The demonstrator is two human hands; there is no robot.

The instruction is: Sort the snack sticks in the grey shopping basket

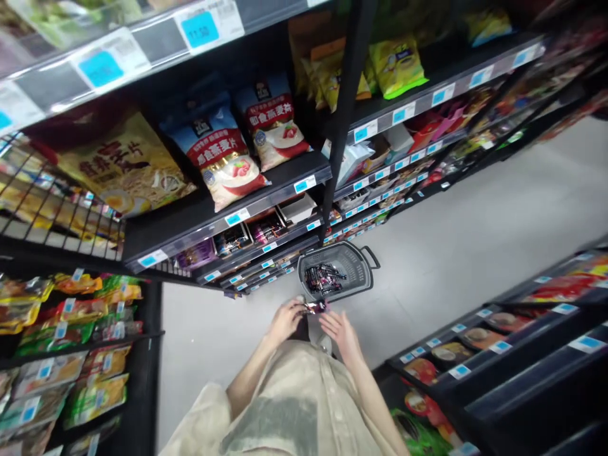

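In front of my body, my left hand [286, 321] pinches a small shiny wrapped snack [313, 308], dark with some pink-purple. My right hand [339, 330] is close to the snack's other end, fingers stretched out; whether a fingertip touches it I cannot tell. Just beyond both hands a grey plastic basket [354, 265] rests on the floor, its black handle to the right. Inside it lies a pile of similar dark wrapped snacks [323, 278], gathered towards the near left side.
Tall shelves ahead hold oatmeal bags [227, 157], yellow packets [398, 66] and, lower down, open boxes of wrapped snacks [266, 229]. A rack of bagged food [71, 316] stands at left. Another shelf [513, 342] borders the right side. Grey floor [456, 234] runs between them.
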